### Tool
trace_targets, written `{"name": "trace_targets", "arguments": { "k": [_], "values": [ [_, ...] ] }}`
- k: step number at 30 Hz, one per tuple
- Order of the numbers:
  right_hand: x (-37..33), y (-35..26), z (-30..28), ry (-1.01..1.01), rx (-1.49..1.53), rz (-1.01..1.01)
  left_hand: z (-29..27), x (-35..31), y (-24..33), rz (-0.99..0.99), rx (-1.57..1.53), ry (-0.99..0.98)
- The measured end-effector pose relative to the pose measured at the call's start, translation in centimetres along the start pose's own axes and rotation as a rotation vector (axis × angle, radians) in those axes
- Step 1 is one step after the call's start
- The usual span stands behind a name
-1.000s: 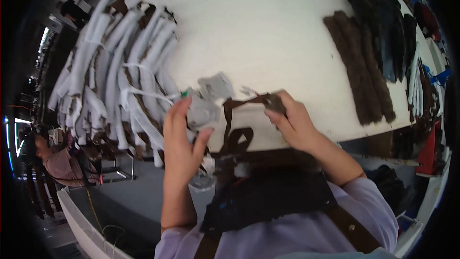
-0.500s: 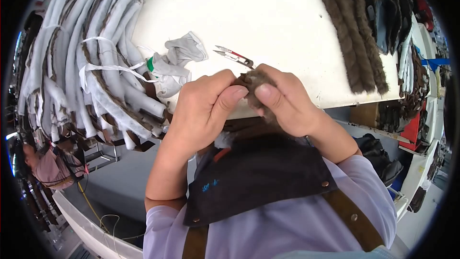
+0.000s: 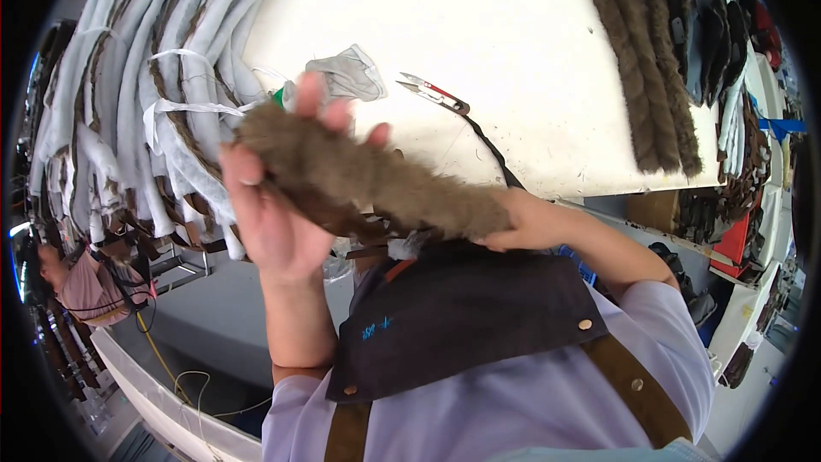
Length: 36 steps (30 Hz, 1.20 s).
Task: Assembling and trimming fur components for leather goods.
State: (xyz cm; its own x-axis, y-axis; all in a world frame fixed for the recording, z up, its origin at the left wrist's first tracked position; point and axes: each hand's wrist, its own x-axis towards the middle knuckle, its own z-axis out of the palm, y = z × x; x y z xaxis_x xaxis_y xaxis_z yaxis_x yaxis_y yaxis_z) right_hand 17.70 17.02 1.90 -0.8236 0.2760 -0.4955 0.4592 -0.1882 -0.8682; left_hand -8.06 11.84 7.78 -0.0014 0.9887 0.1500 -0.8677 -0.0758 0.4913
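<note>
A long brown fur strip point(image 3: 376, 175) stretches between my two hands, above the near edge of the table. My left hand point(image 3: 291, 235) cradles its raised left end, palm up, with the fingertips showing past the far side of the fur. At the lower right end, my right hand point(image 3: 534, 221) grips the strip, most of its fingers hidden. Beyond them, thread snips point(image 3: 436, 94) with a red part lie on the white table point(image 3: 479, 8), a black cord point(image 3: 489, 145) running from them toward my right arm. A pale grey glove point(image 3: 351, 73) lies behind my left fingers.
White padded strips point(image 3: 184, 17) in tied bundles cover the table's left side. Several brown fur strips point(image 3: 637, 60) lie at the far right, beside dark pieces point(image 3: 701, 34). A person's pink sleeve point(image 3: 90, 291) shows at the far left.
My hands were close together over the bunched fur; now they are wide apart and the strip is stretched out. My left hand has turned palm up. The snips' black cord has come into view.
</note>
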Motion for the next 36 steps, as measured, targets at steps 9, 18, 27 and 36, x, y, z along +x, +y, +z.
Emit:
{"name": "trace_targets", "arguments": {
  "k": [9, 18, 27, 36],
  "values": [
    [-5.3, -2.6, -4.5, -0.002, -0.701, 0.283, 0.1, -1.4, -3.7, -0.021, 0.1, 0.11],
    [11.6, -2.0, -4.3, 0.897, -1.084, -0.217, 2.8, -2.0, -5.1, 0.023, 0.515, 0.013],
    [0.2, -7.3, -1.3, 0.06, 0.768, -0.398, 2.4, -2.8, -4.7, 0.118, 0.769, 0.119],
    [-1.5, -7.9, 3.3, -0.225, 1.036, -0.291, 3.7, -1.2, -5.7, 0.071, 0.764, 0.099]
  ]
}}
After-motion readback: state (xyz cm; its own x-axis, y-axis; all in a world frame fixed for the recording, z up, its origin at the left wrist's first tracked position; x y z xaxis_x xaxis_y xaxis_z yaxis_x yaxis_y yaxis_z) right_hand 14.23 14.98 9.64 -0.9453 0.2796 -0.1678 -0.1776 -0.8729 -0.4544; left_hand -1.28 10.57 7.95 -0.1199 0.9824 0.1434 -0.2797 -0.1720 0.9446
